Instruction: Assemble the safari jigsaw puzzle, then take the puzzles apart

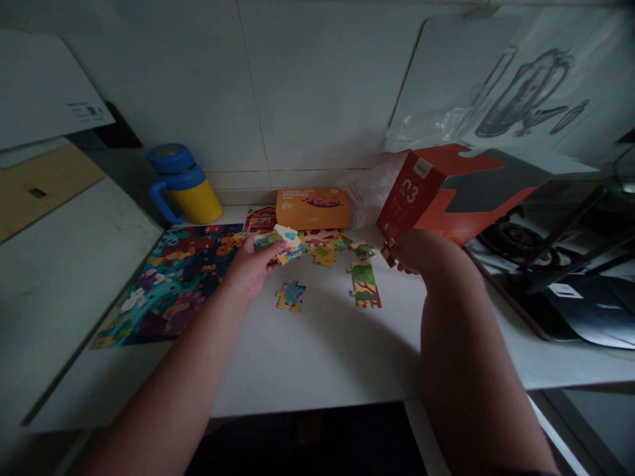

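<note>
My left hand (253,268) is closed on a stack of puzzle pieces (285,243), its thumb lying across the top. Out to the right, in front of the red box, my right hand (411,251) pinches a single puzzle piece (388,252). Between the hands, a strip of joined green and yellow pieces (364,284) lies on the white table. A loose piece with a blue animal (292,295) rests below my left hand. More joined pieces (325,254) run along the front of the orange puzzle box (313,210).
A finished-looking dark blue puzzle (173,281) covers the table's left side. Behind it stands a blue and yellow mug (191,188). An open red box (421,192) stands at the right, beside a black device (585,304). Clear plastic wrap (370,192) lies against the wall.
</note>
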`<state>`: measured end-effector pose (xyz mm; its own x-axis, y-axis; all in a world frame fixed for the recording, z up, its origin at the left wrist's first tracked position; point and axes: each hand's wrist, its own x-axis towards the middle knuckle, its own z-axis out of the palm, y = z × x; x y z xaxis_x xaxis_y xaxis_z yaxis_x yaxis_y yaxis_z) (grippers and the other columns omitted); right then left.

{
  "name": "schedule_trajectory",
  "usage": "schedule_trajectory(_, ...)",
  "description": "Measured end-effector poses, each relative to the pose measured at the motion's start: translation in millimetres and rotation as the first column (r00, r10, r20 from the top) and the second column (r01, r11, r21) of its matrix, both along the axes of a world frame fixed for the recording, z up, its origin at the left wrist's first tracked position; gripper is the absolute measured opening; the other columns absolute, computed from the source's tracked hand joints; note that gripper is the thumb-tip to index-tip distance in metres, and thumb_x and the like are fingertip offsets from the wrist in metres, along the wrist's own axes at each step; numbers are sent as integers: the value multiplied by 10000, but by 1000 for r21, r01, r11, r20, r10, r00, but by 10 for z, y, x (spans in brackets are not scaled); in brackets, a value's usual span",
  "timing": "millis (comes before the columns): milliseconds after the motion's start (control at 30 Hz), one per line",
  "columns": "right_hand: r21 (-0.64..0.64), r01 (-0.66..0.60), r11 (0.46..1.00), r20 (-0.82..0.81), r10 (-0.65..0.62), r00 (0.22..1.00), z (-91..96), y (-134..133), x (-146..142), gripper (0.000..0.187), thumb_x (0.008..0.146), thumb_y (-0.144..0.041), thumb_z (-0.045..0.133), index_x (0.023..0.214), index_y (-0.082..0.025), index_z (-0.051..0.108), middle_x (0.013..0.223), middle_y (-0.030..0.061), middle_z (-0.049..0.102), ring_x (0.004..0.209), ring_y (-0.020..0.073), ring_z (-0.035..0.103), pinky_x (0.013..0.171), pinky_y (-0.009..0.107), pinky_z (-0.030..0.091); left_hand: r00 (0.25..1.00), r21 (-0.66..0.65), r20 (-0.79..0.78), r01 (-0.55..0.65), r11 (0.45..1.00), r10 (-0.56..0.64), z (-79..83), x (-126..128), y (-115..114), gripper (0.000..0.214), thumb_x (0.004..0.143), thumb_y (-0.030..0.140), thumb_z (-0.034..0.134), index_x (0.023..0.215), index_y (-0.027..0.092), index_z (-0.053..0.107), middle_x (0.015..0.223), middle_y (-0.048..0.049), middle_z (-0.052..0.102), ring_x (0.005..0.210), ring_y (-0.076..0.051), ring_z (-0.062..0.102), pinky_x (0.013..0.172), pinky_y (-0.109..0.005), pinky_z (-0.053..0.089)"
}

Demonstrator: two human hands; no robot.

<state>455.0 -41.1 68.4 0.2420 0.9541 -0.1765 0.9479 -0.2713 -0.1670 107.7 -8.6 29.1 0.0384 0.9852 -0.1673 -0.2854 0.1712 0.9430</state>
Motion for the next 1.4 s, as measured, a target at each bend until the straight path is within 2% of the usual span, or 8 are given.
schedule_trajectory(100,-326,19,945,-69,-44,997,43,-40,78,312,890,-280,702,598,-175,731,594,114,717,514,209,679,573,336,528,1000,-6,10,-9,1000,9,20,-2,-2,557,647,236,967,1114,251,664,1094,-48,780,885,-190,755,677,-266,584)
schedule_trajectory(167,-350,17,937,-67,-43,997,77,-55,131,372,909,-351,697,580,-180,719,550,107,693,479,202,651,555,338,517,1000,-14,8,-20,1000,20,32,1,-9,545,647,231,966,1100,252,663,1092,-46,781,879,-189,755,664,-258,571)
schedule_trajectory(367,-155,-17,988,49,25,999,145,-44,112,290,945,-404,665,797,-190,795,556,88,685,516,201,648,587,320,476,1000,-11,14,-17,1000,17,40,-4,-12,569,630,250,976,1100,241,655,1100,-53,781,878,-188,755,666,-255,572)
schedule_trajectory(533,114,-258,960,167,237,957,95,56,-476,281,979,-381,615,968,-168,798,917,184,790,808,282,734,680,340,464,999,-9,17,-44,999,44,27,-41,30,550,636,245,968,1085,235,650,1092,-50,782,872,-189,756,666,-260,587)
schedule_trajectory(667,359,-280,890,-178,360,916,-46,72,-1013,371,1016,-533,582,1091,-206,741,931,114,795,764,218,708,667,297,444,1000,20,14,-14,1000,13,8,-16,16,558,635,271,975,1088,231,652,1087,-57,776,886,-201,754,677,-280,600)
schedule_trajectory(767,463,-246,851,-453,466,760,-227,62,-1277,437,951,-567,689,1202,-210,677,993,75,788,805,185,711,702,269,476,1000,46,-7,21,999,-20,-19,50,-40,614,630,304,987,1132,242,638,1103,-53,760,912,-200,747,709,-293,606)
schedule_trajectory(1100,320,0,947,-885,300,356,-601,172,-1438,433,872,-594,731,1068,-229,608,949,30,693,625,140,642,564,287,572,979,19,16,203,979,-203,-54,129,-127,683,626,311,1004,1184,249,613,1115,-57,735,926,-208,730,745,-335,626)
schedule_trajectory(1400,303,78,950,-896,256,364,-542,182,-1419,430,909,-646,646,922,-217,637,841,21,691,595,126,601,560,253,537,982,11,-54,181,983,-180,-28,84,-115,620,664,329,981,1183,254,650,1096,-60,742,894,-213,731,720,-345,630)
